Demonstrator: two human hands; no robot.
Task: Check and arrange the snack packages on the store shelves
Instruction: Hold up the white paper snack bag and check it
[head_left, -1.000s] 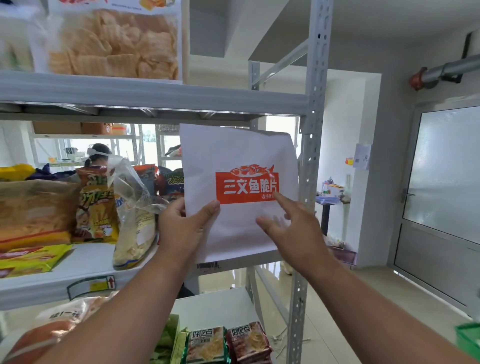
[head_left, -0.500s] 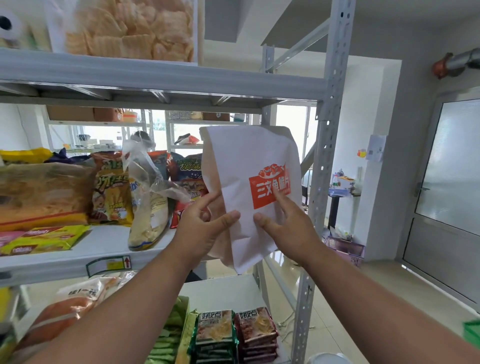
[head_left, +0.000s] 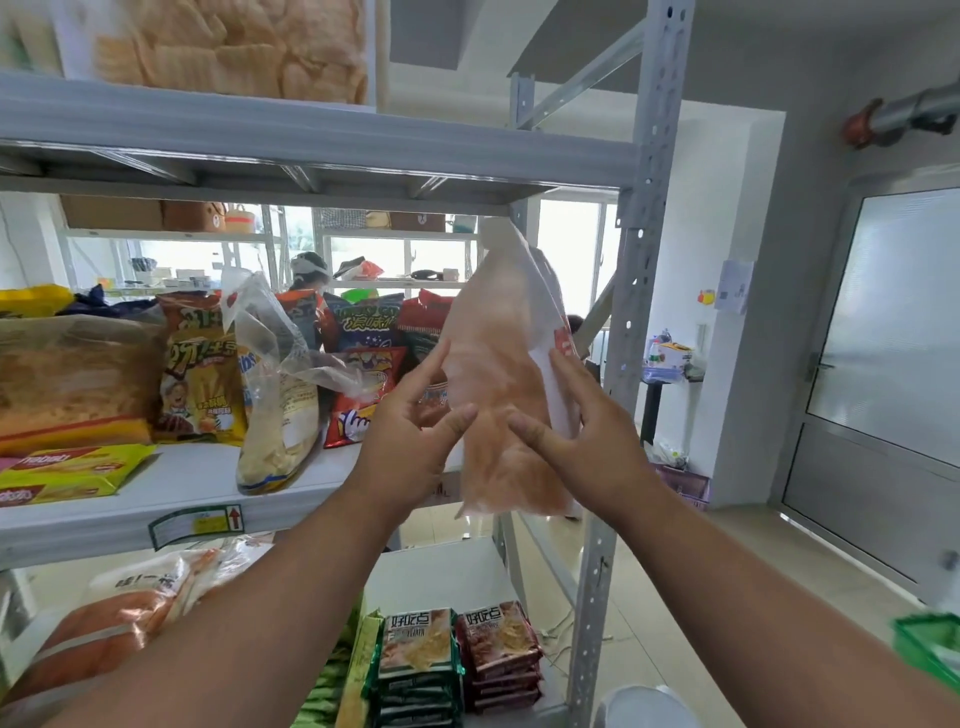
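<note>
Snack bag (head_left: 498, 395), upright before the middle shelf (head_left: 171, 488) by the grey post (head_left: 631, 322), is grasped at both sides: left hand (head_left: 410, 441) and right hand (head_left: 582, 431), fingers loosely extended round it.

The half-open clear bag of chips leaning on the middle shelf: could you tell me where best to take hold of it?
Probably grip the clear bag by its full lower body, coming from the front. The loose, empty upper film flops sideways and would likely slip or spill.
</note>
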